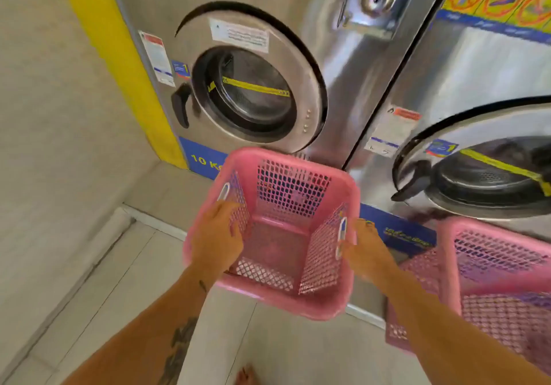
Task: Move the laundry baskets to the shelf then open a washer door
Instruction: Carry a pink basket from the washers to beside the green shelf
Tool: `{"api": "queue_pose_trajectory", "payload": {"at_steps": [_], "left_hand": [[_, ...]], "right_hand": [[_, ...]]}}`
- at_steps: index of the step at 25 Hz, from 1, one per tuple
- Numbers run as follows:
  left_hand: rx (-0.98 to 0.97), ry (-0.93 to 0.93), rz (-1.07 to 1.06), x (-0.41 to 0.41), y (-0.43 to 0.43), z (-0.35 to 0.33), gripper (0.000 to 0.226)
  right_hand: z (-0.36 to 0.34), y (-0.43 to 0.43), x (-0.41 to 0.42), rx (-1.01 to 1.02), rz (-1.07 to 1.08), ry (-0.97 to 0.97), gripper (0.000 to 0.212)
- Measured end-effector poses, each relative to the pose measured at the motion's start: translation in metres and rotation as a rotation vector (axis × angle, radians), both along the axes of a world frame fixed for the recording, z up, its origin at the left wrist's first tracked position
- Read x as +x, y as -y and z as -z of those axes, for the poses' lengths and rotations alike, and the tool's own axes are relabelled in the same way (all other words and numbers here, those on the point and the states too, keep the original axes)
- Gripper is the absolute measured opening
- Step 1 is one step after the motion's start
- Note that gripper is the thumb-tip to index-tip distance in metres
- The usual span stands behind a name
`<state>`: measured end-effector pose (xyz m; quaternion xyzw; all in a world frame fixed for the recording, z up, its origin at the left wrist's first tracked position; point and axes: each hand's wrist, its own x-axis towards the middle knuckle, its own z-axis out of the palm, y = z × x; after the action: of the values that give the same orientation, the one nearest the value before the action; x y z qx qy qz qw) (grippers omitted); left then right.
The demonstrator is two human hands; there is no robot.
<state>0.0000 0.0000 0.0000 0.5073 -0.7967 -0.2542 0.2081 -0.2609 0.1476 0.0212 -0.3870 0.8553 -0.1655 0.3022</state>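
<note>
An empty pink mesh laundry basket (283, 229) is held above the floor in front of the left washer. My left hand (216, 237) grips its left rim and my right hand (362, 250) grips its right rim by the handle slot. A second pink basket (489, 268) sits lower right, partly behind my right forearm. The left washer's round door (247, 80) is shut, with a black handle (182, 104) on its left side. The right washer's door (483, 161) is also shut, with a black handle (413, 181).
Both steel washers stand side by side on a raised tiled step (155, 220). A tiled wall (53, 116) and a yellow panel (113, 56) close off the left. Pale floor tiles (125, 295) lie below, and my bare foot (246, 375) shows at the bottom edge.
</note>
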Motion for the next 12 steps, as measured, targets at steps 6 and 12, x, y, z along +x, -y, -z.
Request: {"api": "queue_pose_trajectory", "payload": {"at_steps": [6,12], "left_hand": [[-0.065,0.325,-0.132,0.014,0.051,0.098,0.064],[-0.085,0.286,-0.222,0.018,0.048,0.113,0.061]], "right_hand": [[0.102,0.023,-0.009,-0.127,0.218,-0.102,0.068],[0.130,0.022,-0.003,-0.143,0.276,-0.253,0.078]]}}
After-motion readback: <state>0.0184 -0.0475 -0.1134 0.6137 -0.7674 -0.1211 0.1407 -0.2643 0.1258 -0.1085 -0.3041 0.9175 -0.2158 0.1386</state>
